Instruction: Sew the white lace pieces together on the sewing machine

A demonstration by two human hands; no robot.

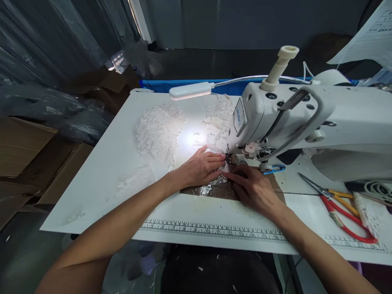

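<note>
My left hand (200,167) lies flat on a piece of white lace (214,141), fingers together and pointing at the presser foot (229,157) of the white sewing machine (306,118). My right hand (254,188) presses flat on the lace's near edge just in front of the foot, fingertips almost meeting the left hand's. The lace runs under the needle and spreads away to the back left. Neither hand grips anything; both only press the fabric down.
More lace pieces (157,130) lie on the white table (101,175). A gooseneck lamp (191,90) lights them. Red-handled scissors (339,206) and a lace scrap (375,216) lie right. A printed ruler (214,230) lines the front edge. Cardboard boxes (27,151) stand left.
</note>
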